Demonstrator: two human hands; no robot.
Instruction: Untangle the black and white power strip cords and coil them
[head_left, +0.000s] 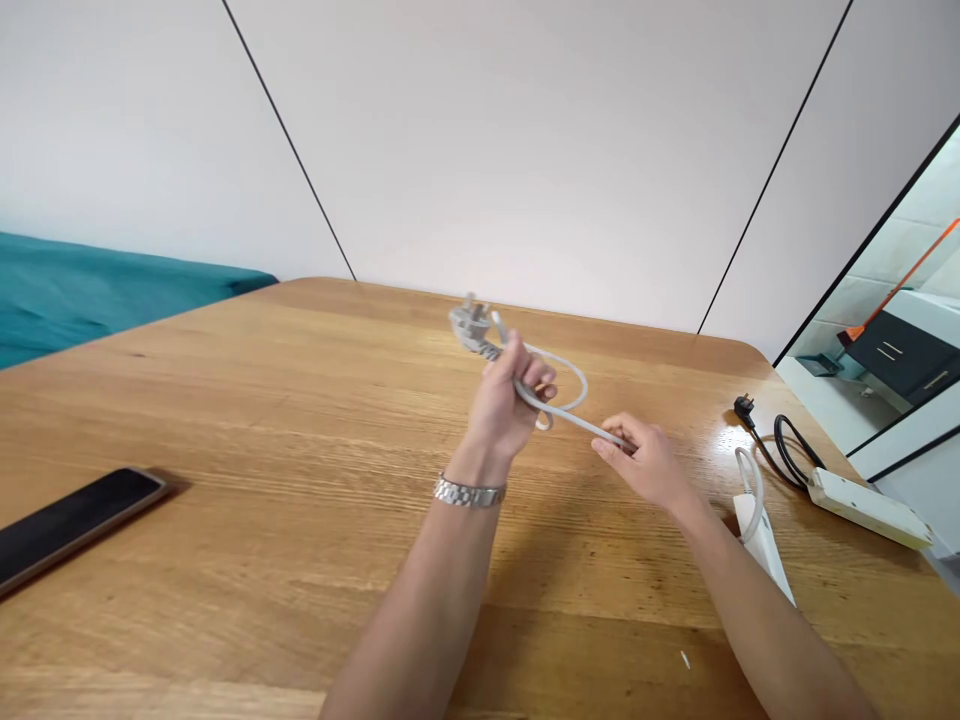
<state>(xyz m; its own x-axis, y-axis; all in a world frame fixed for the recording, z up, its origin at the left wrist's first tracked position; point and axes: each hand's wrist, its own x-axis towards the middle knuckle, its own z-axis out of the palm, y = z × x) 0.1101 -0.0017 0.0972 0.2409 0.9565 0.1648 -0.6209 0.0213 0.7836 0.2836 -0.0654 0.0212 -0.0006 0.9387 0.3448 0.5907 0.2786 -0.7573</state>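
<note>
My left hand [517,395], with a metal watch band on its wrist, is closed round a looped white power cord [574,385]. The cord's pronged plug [471,325] sticks out past my thumb, tilted up and to the left. A stretch of the same cord runs taut to my right hand [641,455], where the thumb and fingers pinch it. Beyond my right hand, near its forearm, lies a white power strip [763,550] with a loop of white cord at its top; part of it is hidden behind the arm.
On the wooden table [300,420], a second white power strip [870,508] with a black cord and black plug [743,408] lies at the right edge. A dark phone-like slab [75,520] rests at the left. A white wall [525,150] borders the far side.
</note>
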